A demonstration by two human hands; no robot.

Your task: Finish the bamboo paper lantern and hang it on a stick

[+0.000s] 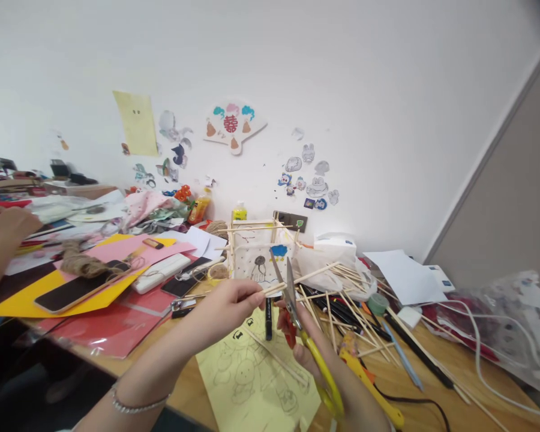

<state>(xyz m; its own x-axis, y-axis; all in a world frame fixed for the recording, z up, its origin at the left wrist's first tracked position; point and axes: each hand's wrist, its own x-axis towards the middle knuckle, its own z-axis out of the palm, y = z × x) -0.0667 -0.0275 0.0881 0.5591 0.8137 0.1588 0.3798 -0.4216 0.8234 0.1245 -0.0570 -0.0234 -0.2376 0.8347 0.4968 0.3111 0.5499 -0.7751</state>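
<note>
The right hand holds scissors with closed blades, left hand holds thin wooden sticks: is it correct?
Not quite: the head view shows the scissors with open blades. The right hand does hold them, and the left hand holds thin wooden sticks.

Shiny metal scissors (290, 287); smooth pale wooden sticks (276, 357); matt yellow paper (220, 384).

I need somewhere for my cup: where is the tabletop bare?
Bare wood shows between the left forearm and the yellow sheet, plus a smaller patch at front right, between the black cord and white cable. It's crowded around the phone at left and the small frame.
</note>
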